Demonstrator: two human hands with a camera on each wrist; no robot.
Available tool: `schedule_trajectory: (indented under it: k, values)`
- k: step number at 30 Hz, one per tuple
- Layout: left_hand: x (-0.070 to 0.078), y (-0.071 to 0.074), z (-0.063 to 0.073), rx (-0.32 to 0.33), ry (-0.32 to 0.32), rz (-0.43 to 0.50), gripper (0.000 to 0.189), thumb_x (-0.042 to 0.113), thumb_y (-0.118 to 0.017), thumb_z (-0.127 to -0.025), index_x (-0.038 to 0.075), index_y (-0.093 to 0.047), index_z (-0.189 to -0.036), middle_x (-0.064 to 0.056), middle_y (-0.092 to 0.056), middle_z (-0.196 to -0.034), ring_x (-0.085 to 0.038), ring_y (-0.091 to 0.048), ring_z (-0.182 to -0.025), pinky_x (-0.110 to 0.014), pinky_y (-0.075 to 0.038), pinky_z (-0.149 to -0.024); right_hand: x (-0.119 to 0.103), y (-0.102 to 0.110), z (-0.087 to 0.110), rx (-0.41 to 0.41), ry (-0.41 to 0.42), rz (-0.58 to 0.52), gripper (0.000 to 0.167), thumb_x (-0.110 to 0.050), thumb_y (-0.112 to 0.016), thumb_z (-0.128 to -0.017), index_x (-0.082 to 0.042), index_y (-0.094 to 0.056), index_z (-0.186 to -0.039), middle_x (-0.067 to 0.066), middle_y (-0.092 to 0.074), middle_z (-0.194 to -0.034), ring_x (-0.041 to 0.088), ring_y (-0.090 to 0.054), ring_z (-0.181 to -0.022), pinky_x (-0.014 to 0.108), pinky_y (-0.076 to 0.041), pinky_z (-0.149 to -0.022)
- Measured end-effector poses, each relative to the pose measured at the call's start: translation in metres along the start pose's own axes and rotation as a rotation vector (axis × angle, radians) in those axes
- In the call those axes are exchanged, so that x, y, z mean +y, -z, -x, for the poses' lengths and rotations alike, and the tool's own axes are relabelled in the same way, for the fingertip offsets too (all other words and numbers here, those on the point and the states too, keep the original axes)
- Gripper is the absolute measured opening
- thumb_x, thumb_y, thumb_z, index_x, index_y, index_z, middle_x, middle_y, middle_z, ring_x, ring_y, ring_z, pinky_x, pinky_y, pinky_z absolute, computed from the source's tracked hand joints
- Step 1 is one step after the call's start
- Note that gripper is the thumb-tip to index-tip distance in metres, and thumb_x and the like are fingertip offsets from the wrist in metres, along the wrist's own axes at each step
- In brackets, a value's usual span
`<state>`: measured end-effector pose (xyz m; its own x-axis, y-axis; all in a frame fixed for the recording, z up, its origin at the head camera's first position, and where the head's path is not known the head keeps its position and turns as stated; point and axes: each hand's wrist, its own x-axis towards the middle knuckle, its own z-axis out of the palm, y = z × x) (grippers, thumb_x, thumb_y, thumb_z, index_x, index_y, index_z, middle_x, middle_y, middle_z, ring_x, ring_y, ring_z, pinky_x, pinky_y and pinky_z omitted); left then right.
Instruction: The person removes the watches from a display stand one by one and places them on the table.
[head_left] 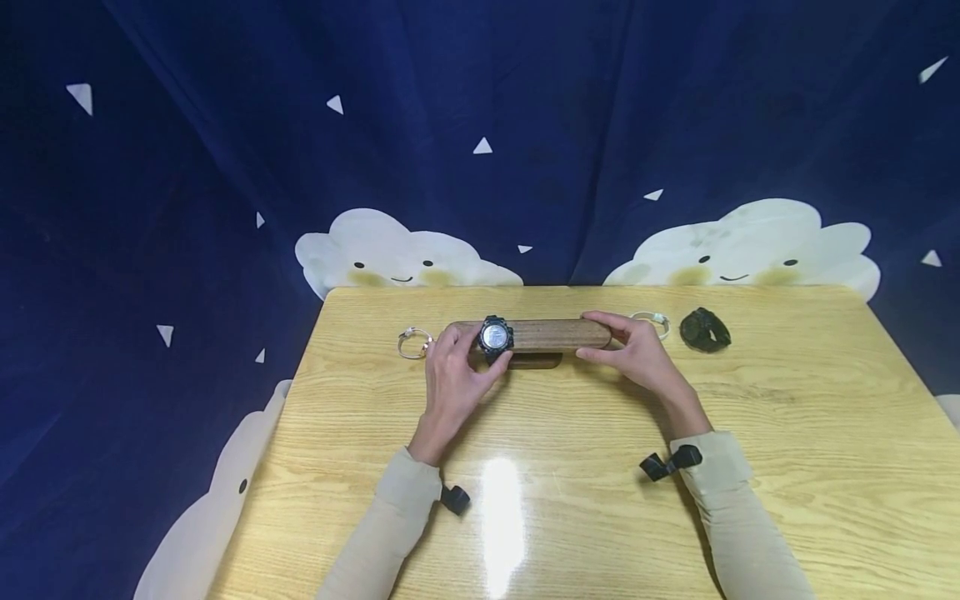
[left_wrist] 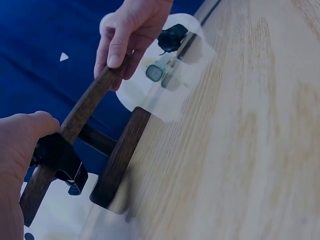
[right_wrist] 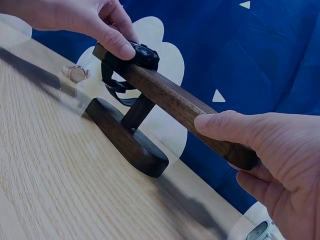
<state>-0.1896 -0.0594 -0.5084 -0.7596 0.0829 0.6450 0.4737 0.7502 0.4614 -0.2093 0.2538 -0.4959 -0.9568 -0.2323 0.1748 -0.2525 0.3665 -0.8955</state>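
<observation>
A dark wooden watch stand [head_left: 558, 335] has a long rounded top bar, a short post [right_wrist: 137, 112] and a rounded base [right_wrist: 127, 142] on the table. Around the left part of the bar sits a black digital watch [head_left: 495, 337], its face upward and its strap hanging in a loop below the bar in the right wrist view. My left hand [head_left: 453, 375] pinches this watch by its sides, between thumb and fingers. At the bar's other end, my right hand [head_left: 647, 354] grips the wood, thumb on the near side and fingers behind.
A small rose-gold watch [right_wrist: 77, 74] lies left of the stand. Behind my right hand is a watch with a white strap [left_wrist: 154, 73], and farther right a black watch [head_left: 703, 330]. The wood-grain table [head_left: 585, 500] ends at a blue curtain [head_left: 540, 125] with clouds.
</observation>
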Motion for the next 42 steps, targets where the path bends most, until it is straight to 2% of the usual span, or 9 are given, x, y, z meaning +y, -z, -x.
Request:
schedule_trajectory:
  k: [8, 15, 23, 33, 42]
  values:
    - [-0.002, 0.001, 0.000, 0.015, 0.003, 0.013, 0.059, 0.047, -0.087, -0.082, 0.003, -0.076, -0.120, -0.006, -0.064, -0.086, -0.020, -0.057, -0.077, -0.038, -0.046, -0.073, 0.000, 0.000, 0.000, -0.001, 0.003, -0.009, 0.059, -0.016, -0.091, -0.083, -0.006, -0.069, -0.136, 0.017, -0.066, -0.138, 0.032, -0.063, -0.127, 0.012, -0.048, -0.101]
    - [-0.005, 0.003, -0.001, 0.017, 0.022, 0.024, 0.059, 0.044, -0.088, -0.080, 0.000, -0.076, -0.118, -0.008, -0.063, -0.082, -0.020, -0.052, -0.074, -0.035, -0.043, -0.073, 0.001, 0.000, 0.000, -0.001, 0.001, -0.023, 0.060, -0.014, -0.091, -0.083, -0.007, -0.068, -0.137, 0.017, -0.066, -0.138, 0.032, -0.064, -0.123, 0.014, -0.052, -0.097]
    - [-0.011, 0.006, -0.001, 0.035, 0.023, 0.044, 0.058, 0.042, -0.090, -0.078, 0.001, -0.076, -0.117, -0.009, -0.069, -0.091, -0.021, -0.058, -0.077, -0.033, -0.043, -0.071, 0.001, 0.000, 0.000, -0.004, -0.009, -0.033, 0.060, -0.014, -0.091, -0.083, -0.008, -0.068, -0.138, 0.016, -0.067, -0.137, 0.031, -0.066, -0.120, 0.012, -0.053, -0.092]
    - [-0.022, 0.016, 0.002, 0.035, 0.075, 0.062, 0.061, 0.039, -0.091, -0.078, -0.003, -0.075, -0.118, -0.015, -0.063, -0.083, -0.017, -0.049, -0.068, -0.026, -0.046, -0.057, 0.001, 0.000, 0.000, -0.006, -0.009, -0.029, 0.061, -0.016, -0.091, -0.083, -0.006, -0.068, -0.138, 0.018, -0.065, -0.139, 0.034, -0.066, -0.120, 0.013, -0.054, -0.092]
    - [-0.029, 0.022, 0.002, 0.037, 0.106, 0.071, 0.061, 0.039, -0.092, -0.077, -0.001, -0.076, -0.119, -0.016, -0.060, -0.082, -0.017, -0.048, -0.071, -0.024, -0.045, -0.058, 0.004, 0.000, -0.001, -0.008, 0.001, -0.036, 0.061, -0.014, -0.090, -0.084, -0.005, -0.067, -0.139, 0.019, -0.065, -0.139, 0.035, -0.066, -0.120, 0.014, -0.055, -0.092]
